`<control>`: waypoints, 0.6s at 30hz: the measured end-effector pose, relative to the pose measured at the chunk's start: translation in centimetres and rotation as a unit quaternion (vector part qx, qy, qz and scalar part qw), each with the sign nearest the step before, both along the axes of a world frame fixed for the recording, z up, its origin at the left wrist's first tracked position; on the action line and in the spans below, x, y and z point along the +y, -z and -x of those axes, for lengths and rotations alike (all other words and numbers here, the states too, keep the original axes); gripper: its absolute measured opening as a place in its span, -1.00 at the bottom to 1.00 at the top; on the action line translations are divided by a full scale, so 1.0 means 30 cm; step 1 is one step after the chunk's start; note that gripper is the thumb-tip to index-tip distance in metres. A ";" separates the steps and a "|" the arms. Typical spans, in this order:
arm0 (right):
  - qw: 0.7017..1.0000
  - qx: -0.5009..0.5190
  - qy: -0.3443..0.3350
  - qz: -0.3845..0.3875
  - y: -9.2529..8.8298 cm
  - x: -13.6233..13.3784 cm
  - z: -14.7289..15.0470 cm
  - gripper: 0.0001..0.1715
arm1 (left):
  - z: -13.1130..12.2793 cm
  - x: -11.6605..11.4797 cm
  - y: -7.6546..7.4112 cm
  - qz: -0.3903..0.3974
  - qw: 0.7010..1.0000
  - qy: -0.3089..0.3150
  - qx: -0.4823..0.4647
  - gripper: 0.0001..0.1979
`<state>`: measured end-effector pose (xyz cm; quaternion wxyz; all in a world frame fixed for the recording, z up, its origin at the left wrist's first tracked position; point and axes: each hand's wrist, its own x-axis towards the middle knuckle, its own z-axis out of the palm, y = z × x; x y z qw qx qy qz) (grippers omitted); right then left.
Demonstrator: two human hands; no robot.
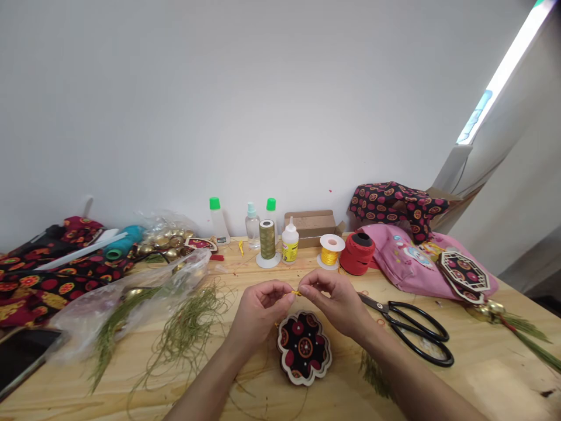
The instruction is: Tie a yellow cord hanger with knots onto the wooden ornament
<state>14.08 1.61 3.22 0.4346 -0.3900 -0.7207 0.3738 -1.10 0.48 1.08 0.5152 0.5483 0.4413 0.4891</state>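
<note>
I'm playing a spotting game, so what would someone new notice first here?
Probably the flower-shaped piece with dark patterned cloth, low in the middle, below the left hand and right hand, which pinch a bit of yellow cord. Next, perhaps the big black-handled scissors to the right, and the bright red spool farther back.

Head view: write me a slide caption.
Left hand and right hand pinch yellow cord near a scalloped, fabric-faced ornament, black-handled scissors lying to the right.

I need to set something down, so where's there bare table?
Bare wood: front right, between the black scissors and brass bells; front left, between the dark device and green strands. Crowded: the back row of bottles and spools, and the left cloth heap.
</note>
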 end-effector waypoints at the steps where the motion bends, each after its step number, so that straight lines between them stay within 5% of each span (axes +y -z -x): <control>1: 1.000 0.004 -0.001 0.003 -0.001 -0.002 0.001 -0.86 | 0.000 0.000 0.000 0.000 1.000 0.001 0.000 -0.85; 8: 0.987 0.079 -0.053 0.126 0.013 0.006 -0.006 -0.80 | -0.001 -0.005 -0.011 -0.012 0.999 0.033 -0.003 -0.89; 18: 0.925 0.149 -0.142 0.318 0.009 0.007 -0.035 -0.76 | -0.004 -0.015 -0.020 -0.004 0.995 0.093 -0.029 -0.91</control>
